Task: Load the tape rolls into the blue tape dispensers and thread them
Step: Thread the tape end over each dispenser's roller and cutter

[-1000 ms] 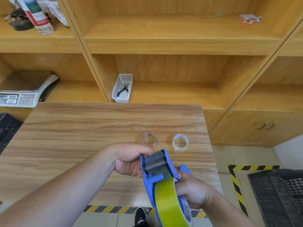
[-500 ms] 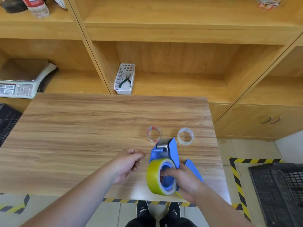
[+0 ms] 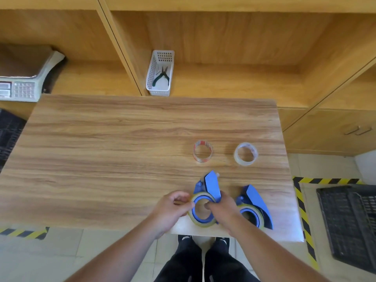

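Observation:
Two blue tape dispensers lie side by side near the table's front edge, each with a yellowish tape roll on its hub. My right hand (image 3: 222,208) grips the left dispenser (image 3: 211,185) with fingers in the hub. My left hand (image 3: 173,207) pinches the rim of its tape roll (image 3: 201,221). The right dispenser (image 3: 256,200) rests untouched beside my right wrist. Beyond them stand a nearly spent roll with red print (image 3: 202,152) and a clear roll (image 3: 245,154).
The wooden table (image 3: 122,149) stands against wooden shelving. A white basket (image 3: 160,73) with pliers sits on the shelf behind, a weighing scale (image 3: 24,82) at the left. A black crate (image 3: 350,220) is on the floor at the right. My feet show below the table edge.
The left dispenser went from held up near the camera down onto the table beside the second one. My left hand, apart from it half a second ago, now pinches its tape roll.

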{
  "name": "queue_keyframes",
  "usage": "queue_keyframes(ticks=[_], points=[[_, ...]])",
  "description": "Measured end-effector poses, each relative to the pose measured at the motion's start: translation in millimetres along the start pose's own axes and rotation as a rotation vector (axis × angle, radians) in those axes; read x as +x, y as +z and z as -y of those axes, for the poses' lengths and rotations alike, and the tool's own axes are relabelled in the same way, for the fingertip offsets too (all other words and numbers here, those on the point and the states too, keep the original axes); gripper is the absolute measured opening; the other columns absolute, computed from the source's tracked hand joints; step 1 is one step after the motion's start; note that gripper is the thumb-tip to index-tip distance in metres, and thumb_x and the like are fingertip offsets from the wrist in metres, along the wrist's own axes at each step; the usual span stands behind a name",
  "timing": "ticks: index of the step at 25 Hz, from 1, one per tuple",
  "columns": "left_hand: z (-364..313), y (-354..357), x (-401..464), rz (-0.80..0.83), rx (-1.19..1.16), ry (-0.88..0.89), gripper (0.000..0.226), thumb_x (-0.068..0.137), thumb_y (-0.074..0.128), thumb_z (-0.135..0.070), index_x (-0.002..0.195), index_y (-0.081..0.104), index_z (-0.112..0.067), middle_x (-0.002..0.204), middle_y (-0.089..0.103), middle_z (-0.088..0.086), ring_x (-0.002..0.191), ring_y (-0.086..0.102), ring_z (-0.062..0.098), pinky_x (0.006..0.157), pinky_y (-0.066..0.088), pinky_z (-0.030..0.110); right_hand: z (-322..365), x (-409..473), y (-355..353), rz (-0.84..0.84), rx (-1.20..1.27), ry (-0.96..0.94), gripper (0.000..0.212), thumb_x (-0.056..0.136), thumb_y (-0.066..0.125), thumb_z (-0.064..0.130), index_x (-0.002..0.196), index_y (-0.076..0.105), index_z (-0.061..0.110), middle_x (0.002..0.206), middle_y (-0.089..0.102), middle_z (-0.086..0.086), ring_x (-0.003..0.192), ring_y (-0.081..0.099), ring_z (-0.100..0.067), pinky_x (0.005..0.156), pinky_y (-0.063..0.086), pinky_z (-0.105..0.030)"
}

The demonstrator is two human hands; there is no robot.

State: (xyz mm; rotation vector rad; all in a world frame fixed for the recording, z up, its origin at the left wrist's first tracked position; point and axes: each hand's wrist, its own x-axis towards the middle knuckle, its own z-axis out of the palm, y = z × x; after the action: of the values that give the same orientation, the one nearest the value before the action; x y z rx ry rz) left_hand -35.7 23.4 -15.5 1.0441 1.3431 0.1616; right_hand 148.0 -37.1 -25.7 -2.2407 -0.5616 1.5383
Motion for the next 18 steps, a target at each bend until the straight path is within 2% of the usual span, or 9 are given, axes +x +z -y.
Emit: queue_keyframes(ticks=[2,5,8,11,15,18], points=[[14.4,-1.9,8.4,-0.02,0.022,-0.032,0.026,0.082,0.086,-0.024,0.106,0.077,-0.027,0.105,0.077,-0.003,0.079,0.074,0.004,0.081,0.062,0.025,-1.5,7.9,6.4,-0.012,-0.132,-0.02,0.024,0.075,0.063,0.025,0.098,0.061,0.025,0.107,0.061,-0.006,0.073,0.064,-0.023,0.056,0.048,-0.031],[31.5,-4.6,18.0,-0.037,0.036,-0.086,0.023,0.078,0.087,-0.029,0.099,0.079,-0.033,0.1,0.08,-0.008,0.09,0.077,0.011,0.095,0.062,0.039,-3.0,18.0,16.7,-0.016,-0.295,-0.072,0.015,0.083,0.061,0.022,0.098,0.059,0.02,0.111,0.05,-0.006,0.069,0.056,-0.015,0.055,0.043,-0.027],[47.7,-5.9,30.8,-0.054,0.014,-0.133,0.03,0.069,0.086,-0.039,0.098,0.079,-0.035,0.098,0.081,-0.008,0.093,0.078,0.015,0.095,0.062,0.045,-7.4,28.1,26.8,-0.008,-0.353,-0.104,0.028,0.085,0.06,0.021,0.113,0.06,0.017,0.113,0.047,-0.004,0.077,0.059,-0.021,0.066,0.049,-0.031],[61.2,-7.7,41.8,-0.041,-0.031,-0.171,0.038,0.058,0.083,-0.047,0.095,0.08,-0.037,0.097,0.081,-0.007,0.093,0.077,0.015,0.097,0.061,0.046,-8.0,35.5,33.6,-0.004,-0.378,-0.122,0.046,0.086,0.061,0.018,0.131,0.051,0.021,0.122,0.047,-0.002,0.09,0.061,-0.027,0.071,0.05,-0.034],[66.5,-6.0,46.6,-0.046,-0.048,-0.195,0.019,0.075,0.084,-0.03,0.092,0.079,-0.037,0.098,0.08,-0.006,0.097,0.076,0.018,0.097,0.061,0.043,-8.5,43.7,38.0,-0.013,-0.413,-0.115,0.053,0.088,0.064,0.017,0.136,0.041,0.022,0.133,0.045,-0.004,0.101,0.064,-0.032,0.084,0.055,-0.043],[69.9,-2.5,48.6,-0.017,-0.025,-0.175,0.017,0.083,0.078,-0.024,0.096,0.079,-0.034,0.099,0.08,-0.003,0.102,0.075,0.024,0.099,0.06,0.046,-11.9,49.4,39.9,-0.015,-0.437,-0.105,0.058,0.09,0.067,0.017,0.139,0.037,0.02,0.137,0.045,-0.006,0.106,0.064,-0.031,0.086,0.056,-0.041]])
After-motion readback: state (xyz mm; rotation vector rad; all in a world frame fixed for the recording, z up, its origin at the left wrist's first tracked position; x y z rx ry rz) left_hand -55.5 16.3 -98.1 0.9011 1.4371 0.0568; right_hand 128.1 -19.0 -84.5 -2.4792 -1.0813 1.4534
